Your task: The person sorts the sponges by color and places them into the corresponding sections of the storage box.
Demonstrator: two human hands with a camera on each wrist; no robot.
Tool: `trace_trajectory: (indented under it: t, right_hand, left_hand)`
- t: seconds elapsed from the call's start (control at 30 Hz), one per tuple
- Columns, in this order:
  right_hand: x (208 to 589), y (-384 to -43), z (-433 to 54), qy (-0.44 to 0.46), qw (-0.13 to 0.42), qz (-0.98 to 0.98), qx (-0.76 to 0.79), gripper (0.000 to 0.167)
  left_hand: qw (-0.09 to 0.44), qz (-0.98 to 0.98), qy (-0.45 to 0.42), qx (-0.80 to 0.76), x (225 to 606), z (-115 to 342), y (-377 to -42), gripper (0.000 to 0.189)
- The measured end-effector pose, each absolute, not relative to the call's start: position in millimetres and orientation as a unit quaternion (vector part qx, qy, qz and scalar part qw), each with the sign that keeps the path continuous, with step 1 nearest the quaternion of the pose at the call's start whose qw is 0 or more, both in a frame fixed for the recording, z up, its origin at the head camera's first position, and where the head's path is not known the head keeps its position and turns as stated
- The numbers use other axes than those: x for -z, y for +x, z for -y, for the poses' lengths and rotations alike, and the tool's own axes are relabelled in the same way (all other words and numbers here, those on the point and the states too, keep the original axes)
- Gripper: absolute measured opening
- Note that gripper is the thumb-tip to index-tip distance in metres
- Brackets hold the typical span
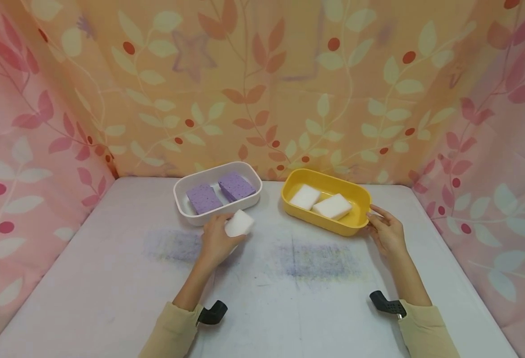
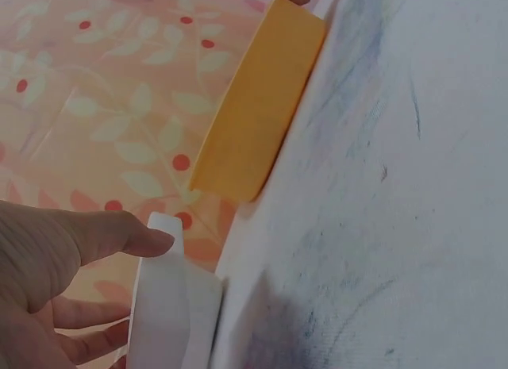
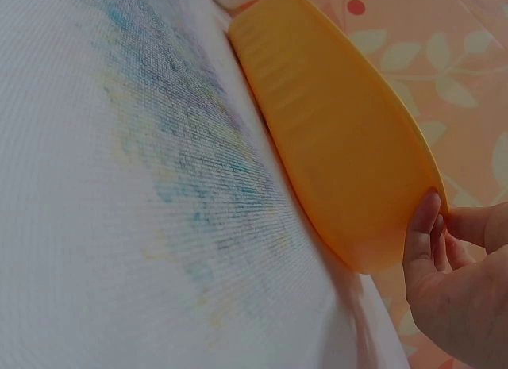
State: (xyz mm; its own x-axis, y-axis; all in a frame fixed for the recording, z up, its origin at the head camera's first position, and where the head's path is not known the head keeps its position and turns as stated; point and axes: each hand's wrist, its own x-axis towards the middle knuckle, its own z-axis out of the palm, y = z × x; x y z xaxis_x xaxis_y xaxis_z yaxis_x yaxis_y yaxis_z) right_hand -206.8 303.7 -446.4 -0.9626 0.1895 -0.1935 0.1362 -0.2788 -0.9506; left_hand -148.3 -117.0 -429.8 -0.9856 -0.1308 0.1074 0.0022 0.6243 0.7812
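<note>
A white sponge block point(image 1: 239, 223) is pinched between the thumb and fingers of my left hand point(image 1: 217, 241), just in front of the white tray point(image 1: 199, 219). Two purple sponges point(image 1: 204, 198) lie in that tray. To the right stands a yellow tray point(image 1: 325, 224) with two white sponges point(image 1: 332, 206) in it. My right hand point(image 1: 386, 233) pinches the yellow tray's right rim; in the right wrist view the thumb and fingers point(image 3: 421, 234) meet at its edge. The left wrist view shows the thumb point(image 2: 135, 236) over the held sponge's edge, while the other fingers are partly hidden behind it.
The white tabletop point(image 1: 262, 318) bears two smudged patches of blue and purple, one a dark stain point(image 1: 320, 261) before the yellow tray. Patterned curtains point(image 1: 262, 89) close off the back and both sides. A black wrist mount point(image 1: 213, 313) sticks out from each sleeve.
</note>
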Motion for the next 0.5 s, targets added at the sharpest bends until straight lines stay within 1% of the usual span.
trace_trajectory:
  t: [0.13, 0.2, 0.5]
  right_hand:
    - [446, -207, -304, -0.138, 0.018, 0.604, -0.785, 0.045]
    - [446, -207, -304, -0.138, 0.02, 0.603, -0.785, 0.047]
    - [447, -207, -303, -0.141, 0.023, 0.595, -0.791, 0.03]
  left_hand:
    - [0.09, 0.893, 0.014, 0.442, 426, 112, -148, 0.063]
    - [0.092, 0.891, 0.0, 0.445, 424, 110, -149, 0.063]
    - [0.08, 0.894, -0.062, 0.436, 416, 99, -161, 0.063]
